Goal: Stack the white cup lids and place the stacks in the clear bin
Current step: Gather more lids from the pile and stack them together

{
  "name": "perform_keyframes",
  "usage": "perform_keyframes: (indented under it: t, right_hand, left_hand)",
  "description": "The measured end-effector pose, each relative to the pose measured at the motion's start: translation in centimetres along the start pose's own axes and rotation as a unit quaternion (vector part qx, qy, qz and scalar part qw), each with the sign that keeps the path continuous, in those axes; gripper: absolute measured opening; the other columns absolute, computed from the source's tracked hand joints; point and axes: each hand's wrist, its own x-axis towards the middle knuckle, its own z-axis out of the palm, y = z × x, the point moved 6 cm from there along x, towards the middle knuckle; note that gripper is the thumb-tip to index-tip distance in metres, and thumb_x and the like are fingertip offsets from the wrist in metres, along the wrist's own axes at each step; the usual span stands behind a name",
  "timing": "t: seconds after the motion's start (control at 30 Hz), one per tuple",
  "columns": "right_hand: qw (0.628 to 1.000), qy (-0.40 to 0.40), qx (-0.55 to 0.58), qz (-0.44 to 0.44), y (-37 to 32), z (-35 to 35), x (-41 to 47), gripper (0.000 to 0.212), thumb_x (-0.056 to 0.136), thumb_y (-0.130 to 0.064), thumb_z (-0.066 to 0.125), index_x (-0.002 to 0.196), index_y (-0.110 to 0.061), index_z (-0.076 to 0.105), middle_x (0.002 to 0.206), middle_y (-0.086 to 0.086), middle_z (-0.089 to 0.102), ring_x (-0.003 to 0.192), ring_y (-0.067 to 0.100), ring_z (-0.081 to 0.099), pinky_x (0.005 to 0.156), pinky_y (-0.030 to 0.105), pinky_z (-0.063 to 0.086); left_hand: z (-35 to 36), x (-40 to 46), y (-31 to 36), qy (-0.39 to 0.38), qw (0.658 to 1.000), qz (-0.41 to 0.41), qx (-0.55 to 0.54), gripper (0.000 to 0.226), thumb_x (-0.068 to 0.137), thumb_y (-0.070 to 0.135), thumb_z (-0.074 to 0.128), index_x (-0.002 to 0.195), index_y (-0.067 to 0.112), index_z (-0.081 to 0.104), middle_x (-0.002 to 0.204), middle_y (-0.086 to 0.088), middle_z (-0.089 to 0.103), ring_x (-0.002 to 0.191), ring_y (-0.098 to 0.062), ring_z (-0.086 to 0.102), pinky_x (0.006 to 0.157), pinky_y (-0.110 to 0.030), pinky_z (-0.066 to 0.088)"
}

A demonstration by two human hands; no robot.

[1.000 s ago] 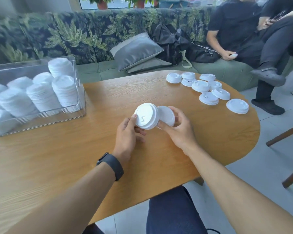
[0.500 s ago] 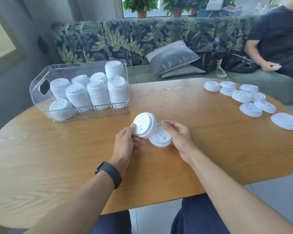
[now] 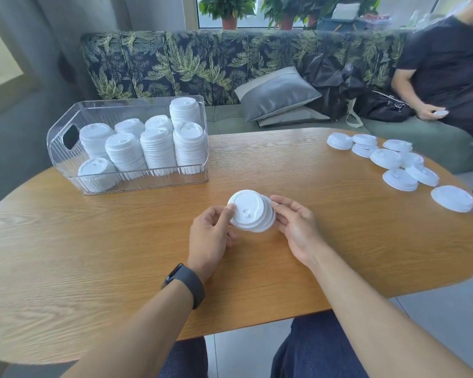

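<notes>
Lids, thin, light and probably slippery plastic, sit as a short tilted stack near the clear bin, pinched at the rims between the left hand and right hand, best held by those edges.

Leaf-print sofa, grey cushions, potted plants at window.

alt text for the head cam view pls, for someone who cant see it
Both hands, left hand and right hand, hold a short stack of white lids above a wooden table. A clear bin of stacks sits far left; loose lids lie far right.
</notes>
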Motion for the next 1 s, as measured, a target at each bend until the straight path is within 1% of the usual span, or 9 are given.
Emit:
perform_keyframes:
  t: [0.13,0.27,0.37,0.5,0.6,0.67,0.77,0.9,1.0]
  right_hand:
    - [1.0,-0.002,0.019,0.001,-0.06,-0.1,0.04,0.015,0.097,-0.002,0.066,0.111,-0.006,0.07,0.113,0.014,0.076,0.094,0.018,0.072,0.078,0.026,0.058]
    - [0.999,-0.019,0.048,0.011,0.11,-0.07,0.03,0.015,0.097,0.0,0.063,0.103,-0.009,0.072,0.113,0.013,0.076,0.099,0.021,0.071,0.087,0.032,0.054]
    - [0.998,-0.04,0.056,0.014,0.1,0.03,-0.04,0.017,0.097,0.0,0.061,0.104,-0.009,0.073,0.118,0.014,0.075,0.101,0.021,0.072,0.09,0.033,0.054]
    - [0.997,-0.059,0.038,0.011,0.17,0.33,-0.11,0.016,0.096,-0.008,0.065,0.109,-0.007,0.075,0.117,0.012,0.076,0.102,0.02,0.073,0.09,0.033,0.055]
    - [0.997,-0.075,0.009,0.003,0.26,0.64,-0.3,0.038,0.081,-0.019,0.08,0.116,-0.007,0.073,0.117,0.012,0.077,0.107,0.021,0.072,0.093,0.034,0.056]
    - [0.997,-0.08,-0.016,-0.008,0.29,0.73,-0.36,0.049,0.072,-0.019,0.085,0.118,-0.007,0.073,0.115,0.011,0.077,0.108,0.02,0.073,0.091,0.033,0.056]
    - [0.996,-0.08,-0.02,-0.017,0.31,0.68,-0.32,0.039,0.08,-0.007,0.082,0.117,-0.008,0.072,0.112,0.008,0.078,0.105,0.019,0.074,0.087,0.031,0.058]
    - [0.998,-0.062,0.01,-0.016,0.27,0.32,-0.15,0.029,0.086,-0.003,0.077,0.115,-0.006,0.072,0.111,0.011,0.078,0.103,0.019,0.074,0.087,0.031,0.059]
    - [0.998,-0.064,0.002,-0.018,0.25,0.34,-0.17,0.033,0.086,-0.005,0.078,0.119,-0.005,0.07,0.112,0.011,0.078,0.106,0.021,0.074,0.089,0.033,0.059]
  left_hand:
    - [0.16,-0.16,0.28,-0.005,0.999,0.018,0.049,0.026,0.1,0.042,0.064,0.099,0.018,0.074,0.068,-0.013,0.072,0.054,-0.013,0.06,0.057,-0.025,0.05]
    - [0.33,-0.35,0.65,0.003,0.995,0.042,0.088,0.024,0.098,0.042,0.067,0.097,0.02,0.076,0.08,-0.004,0.075,0.058,-0.007,0.065,0.057,-0.023,0.054]
    - [0.6,-0.4,0.48,-0.017,0.994,0.043,0.096,0.023,0.1,0.041,0.064,0.099,0.021,0.076,0.071,-0.004,0.076,0.064,-0.008,0.068,0.063,-0.029,0.059]
    - [0.64,-0.33,0.36,-0.018,0.995,0.036,0.09,0.023,0.101,0.041,0.063,0.105,0.02,0.071,0.07,-0.006,0.075,0.062,-0.012,0.068,0.061,-0.025,0.055]
    - [0.52,-0.31,0.35,-0.01,0.996,0.03,0.083,0.024,0.101,0.042,0.063,0.107,0.02,0.069,0.071,-0.007,0.075,0.059,-0.01,0.067,0.058,-0.022,0.053]
    - [0.48,-0.34,0.39,-0.007,0.997,0.026,0.077,0.025,0.101,0.043,0.062,0.108,0.02,0.068,0.072,-0.007,0.075,0.058,-0.009,0.066,0.057,-0.021,0.053]
    - [0.53,-0.38,0.57,-0.013,0.997,0.023,0.066,0.028,0.1,0.046,0.063,0.109,0.02,0.068,0.073,-0.007,0.076,0.06,-0.01,0.068,0.059,-0.023,0.055]
    - [0.65,-0.29,0.4,-0.039,0.998,0.013,0.05,0.033,0.096,0.047,0.069,0.115,0.02,0.068,0.079,-0.007,0.078,0.074,-0.024,0.075,0.068,-0.033,0.059]
    - [0.68,-0.29,0.43,-0.044,0.999,0.0,0.024,0.033,0.097,0.04,0.071,0.118,0.015,0.068,0.086,-0.006,0.08,0.081,-0.021,0.078,0.07,-0.027,0.059]
